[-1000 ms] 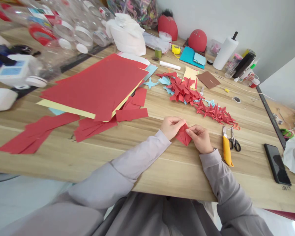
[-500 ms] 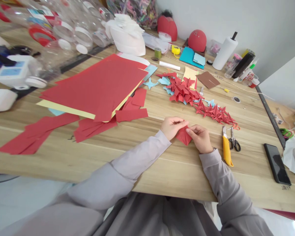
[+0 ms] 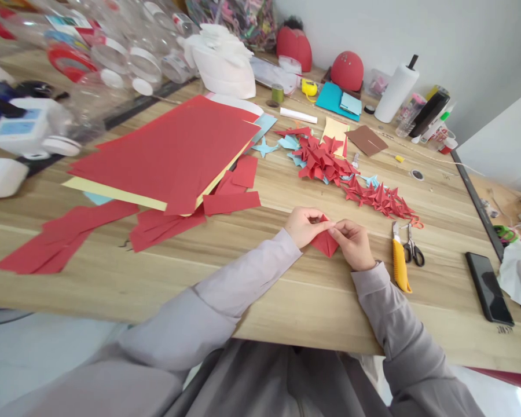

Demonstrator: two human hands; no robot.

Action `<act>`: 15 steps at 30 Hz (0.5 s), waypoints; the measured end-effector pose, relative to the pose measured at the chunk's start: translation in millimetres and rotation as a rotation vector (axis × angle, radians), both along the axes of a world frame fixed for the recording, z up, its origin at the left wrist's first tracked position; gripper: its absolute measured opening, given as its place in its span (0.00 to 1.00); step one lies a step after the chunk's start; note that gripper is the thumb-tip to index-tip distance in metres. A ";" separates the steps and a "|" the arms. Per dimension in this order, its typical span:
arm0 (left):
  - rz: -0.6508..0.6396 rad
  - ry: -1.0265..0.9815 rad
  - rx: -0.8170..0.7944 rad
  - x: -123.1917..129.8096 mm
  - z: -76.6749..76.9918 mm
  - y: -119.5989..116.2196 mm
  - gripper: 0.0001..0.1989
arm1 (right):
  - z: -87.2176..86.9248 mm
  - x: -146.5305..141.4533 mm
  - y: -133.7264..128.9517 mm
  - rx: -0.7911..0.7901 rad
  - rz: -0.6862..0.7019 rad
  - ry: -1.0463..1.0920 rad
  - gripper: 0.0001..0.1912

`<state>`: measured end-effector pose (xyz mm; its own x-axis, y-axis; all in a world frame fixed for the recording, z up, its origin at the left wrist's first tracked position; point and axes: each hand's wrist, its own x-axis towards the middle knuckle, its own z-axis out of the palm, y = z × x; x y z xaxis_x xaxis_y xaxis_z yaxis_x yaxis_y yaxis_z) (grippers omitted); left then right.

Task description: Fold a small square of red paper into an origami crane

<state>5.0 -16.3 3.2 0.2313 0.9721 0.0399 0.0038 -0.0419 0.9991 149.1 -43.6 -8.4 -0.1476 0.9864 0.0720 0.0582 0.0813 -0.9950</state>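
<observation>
Between my hands is a small folded piece of red paper (image 3: 327, 245), its lower corner pointing toward me. My left hand (image 3: 304, 227) pinches its upper left part, thumb laid across the front. My right hand (image 3: 354, 242) grips the right edge between thumb and fingers, the thumb close to the left thumb tip. The fingers hide much of the paper's upper half. Beyond my hands lie a heap of folded red paper stars (image 3: 325, 159) and a row of more red stars (image 3: 380, 198).
Right of my hands lie a yellow-handled utility knife (image 3: 400, 263), scissors (image 3: 412, 249) and a black phone (image 3: 488, 288). Red paper sheets (image 3: 169, 153) are stacked at left, with red strips (image 3: 61, 237) in front. Plastic bottles (image 3: 125, 52) crowd the back left.
My left thumb has shifted slightly right and down, nearer the right thumb, and a red paper tip now shows above it. Both hands stay on the paper.
</observation>
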 end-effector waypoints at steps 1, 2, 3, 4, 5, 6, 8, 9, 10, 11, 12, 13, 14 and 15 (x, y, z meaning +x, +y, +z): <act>0.004 0.020 -0.011 -0.2 -0.2 0.0 0.14 | 0.1 0.2 0.1 0.001 0.009 0.002 0.11; 0.009 0.032 -0.016 -0.4 -0.4 -0.1 0.15 | 0.3 0.3 0.1 0.001 0.016 0.006 0.11; 0.016 0.036 -0.013 -0.7 -0.4 0.0 0.16 | 0.5 0.3 0.1 -0.003 0.022 0.012 0.11; 0.021 0.031 -0.007 -0.9 -0.4 0.1 0.17 | 0.8 0.3 0.1 -0.010 0.028 0.017 0.11; 0.026 0.020 -0.004 -1.1 -0.3 0.3 0.18 | 1.0 0.3 0.1 -0.020 0.036 0.021 0.11; 0.030 0.008 -0.002 -1.3 -0.2 0.6 0.19 | 1.3 0.2 0.0 -0.029 0.046 0.025 0.11; 0.034 -0.006 -0.007 -1.5 -0.2 1.5 0.20 | 1.7 -0.1 -0.3 -0.045 0.068 0.035 0.11; 0.037 -0.010 -0.011 -1.6 -0.5 2.0 0.20 | 1.9 -0.3 -0.4 -0.051 0.079 0.042 0.11; 0.040 -0.010 -0.012 -1.6 -0.8 2.5 0.20 | 2.1 -0.5 -0.5 -0.053 0.086 0.049 0.11; 0.046 -0.008 -0.009 -1.6 -1.3 2.9 0.21 | 2.3 -0.7 -0.6 -0.056 0.089 0.054 0.11; 0.056 -0.008 -0.008 -1.6 -1.9 3.2 0.22 | 2.5 -0.9 -0.7 -0.058 0.086 0.057 0.11; 0.069 -0.016 -0.012 -1.5 -2.5 3.5 0.23 | 2.6 -1.1 -0.7 -0.062 0.077 0.059 0.11; 0.082 -0.038 -0.026 -1.3 -2.9 3.6 0.23 | 2.7 -1.2 -0.6 -0.067 0.058 0.060 0.12; 0.085 -0.078 -0.051 -1.1 -3.2 3.8 0.23 | 2.8 -1.4 -0.3 -0.074 0.028 0.063 0.12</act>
